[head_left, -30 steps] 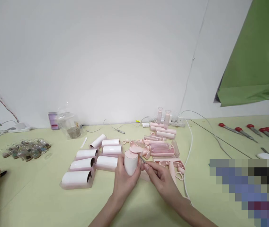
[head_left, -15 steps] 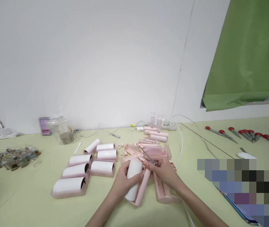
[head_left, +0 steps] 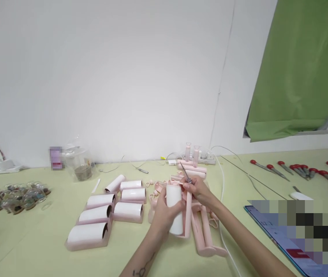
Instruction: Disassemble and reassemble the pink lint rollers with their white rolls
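Note:
My left hand (head_left: 165, 211) is wrapped around a lint roller (head_left: 174, 196), a white roll in a pink plastic holder, tilted upright above the table. At its upper end, my right hand (head_left: 201, 191) is closed on a thin pointed metal tool (head_left: 184, 170), its tip up and to the left; the exact kind does not show. The fingers of that hand also touch the pink part, though its grip there is partly hidden. Behind and below lie loose pink plastic parts (head_left: 201, 231). To the left, several white rolls in pink holders (head_left: 90, 234) lie in rows.
Clear domes (head_left: 16, 198) cluster at far left, near a plastic tub (head_left: 81, 169). Red-handled tools (head_left: 279, 175) lie at right, beyond a phone (head_left: 279, 238). A white cable (head_left: 223, 184) runs close by my right arm. Pink pieces stand by a power strip (head_left: 210, 159).
Both hands have moved slightly right with the lint roller, which now stands more upright. The metal tool has turned more upward and its tip is farther from the roller. The view has shifted slightly.

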The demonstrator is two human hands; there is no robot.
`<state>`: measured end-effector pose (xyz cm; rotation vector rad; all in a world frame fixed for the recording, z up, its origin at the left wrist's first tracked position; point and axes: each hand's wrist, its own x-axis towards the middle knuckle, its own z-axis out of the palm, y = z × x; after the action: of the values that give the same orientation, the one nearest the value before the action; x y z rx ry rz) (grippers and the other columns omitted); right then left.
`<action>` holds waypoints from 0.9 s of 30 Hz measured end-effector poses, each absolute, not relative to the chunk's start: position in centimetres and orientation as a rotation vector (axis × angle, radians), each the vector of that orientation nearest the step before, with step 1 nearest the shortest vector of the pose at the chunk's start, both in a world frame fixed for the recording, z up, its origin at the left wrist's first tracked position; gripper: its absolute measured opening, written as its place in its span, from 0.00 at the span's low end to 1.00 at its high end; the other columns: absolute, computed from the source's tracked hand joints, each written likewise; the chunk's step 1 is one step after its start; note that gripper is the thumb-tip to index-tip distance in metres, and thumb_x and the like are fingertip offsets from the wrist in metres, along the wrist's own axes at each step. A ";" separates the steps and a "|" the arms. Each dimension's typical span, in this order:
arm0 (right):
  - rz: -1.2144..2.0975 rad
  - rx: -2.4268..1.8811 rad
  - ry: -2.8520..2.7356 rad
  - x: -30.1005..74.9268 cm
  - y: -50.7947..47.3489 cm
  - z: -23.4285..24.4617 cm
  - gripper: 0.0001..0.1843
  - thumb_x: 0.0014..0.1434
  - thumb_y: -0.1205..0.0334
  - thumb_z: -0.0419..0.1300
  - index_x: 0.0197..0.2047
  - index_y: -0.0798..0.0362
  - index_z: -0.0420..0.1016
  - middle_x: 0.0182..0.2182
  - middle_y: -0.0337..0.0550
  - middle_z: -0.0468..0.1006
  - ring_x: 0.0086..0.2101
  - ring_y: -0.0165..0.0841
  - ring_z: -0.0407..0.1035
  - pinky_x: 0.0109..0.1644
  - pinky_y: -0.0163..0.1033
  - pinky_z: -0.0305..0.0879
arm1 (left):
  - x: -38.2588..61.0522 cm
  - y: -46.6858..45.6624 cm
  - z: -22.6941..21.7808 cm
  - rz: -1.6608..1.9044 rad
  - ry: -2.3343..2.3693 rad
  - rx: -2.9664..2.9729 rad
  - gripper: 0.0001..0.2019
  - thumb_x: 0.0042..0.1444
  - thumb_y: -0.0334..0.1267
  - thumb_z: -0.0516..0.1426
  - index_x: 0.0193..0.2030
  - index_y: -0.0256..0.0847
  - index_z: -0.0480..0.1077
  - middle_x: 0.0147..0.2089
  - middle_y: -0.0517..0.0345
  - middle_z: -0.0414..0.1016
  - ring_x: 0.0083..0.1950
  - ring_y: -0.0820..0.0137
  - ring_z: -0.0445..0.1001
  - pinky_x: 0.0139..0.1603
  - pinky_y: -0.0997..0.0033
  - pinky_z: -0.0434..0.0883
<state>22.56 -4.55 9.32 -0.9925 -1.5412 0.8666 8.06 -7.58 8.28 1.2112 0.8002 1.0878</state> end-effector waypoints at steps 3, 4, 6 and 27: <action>0.866 -0.974 -1.549 21.8 -4.8 8.6 0.18 0.40 0.47 0.58 0.17 0.55 0.67 0.14 0.35 0.63 0.17 0.26 0.55 0.21 0.32 0.51 | 7.8 -8.8 7.6 1.080 0.762 1.090 0.22 0.38 0.38 0.62 0.42 0.41 0.63 0.31 0.59 0.70 0.31 0.71 0.69 0.28 0.76 0.66; 0.865 -0.973 -1.543 21.6 -5.0 8.4 0.18 0.39 0.47 0.59 0.17 0.55 0.67 0.14 0.36 0.64 0.18 0.27 0.56 0.22 0.32 0.52 | 7.7 -9.2 7.5 1.069 0.733 1.045 0.23 0.38 0.37 0.63 0.43 0.41 0.62 0.32 0.60 0.71 0.31 0.71 0.69 0.29 0.76 0.66; 0.865 -0.984 -1.512 21.6 -5.1 8.1 0.19 0.37 0.46 0.59 0.17 0.55 0.68 0.15 0.38 0.66 0.19 0.28 0.58 0.23 0.33 0.53 | 7.3 -9.5 7.5 1.038 0.675 0.920 0.23 0.36 0.37 0.63 0.42 0.40 0.63 0.32 0.59 0.72 0.33 0.69 0.71 0.29 0.76 0.67; 0.366 -1.536 -1.371 26.0 -4.5 6.4 0.18 0.52 0.48 0.54 0.40 0.51 0.69 0.27 0.40 0.74 0.28 0.36 0.67 0.30 0.37 0.60 | 0.5 -7.1 6.7 1.152 1.353 2.003 0.17 0.49 0.44 0.53 0.46 0.44 0.59 0.41 0.56 0.70 0.39 0.65 0.71 0.37 0.67 0.68</action>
<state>25.98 -4.47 6.43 -1.5364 -1.3706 0.3657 0.54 -7.07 6.66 2.0028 1.3531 1.1524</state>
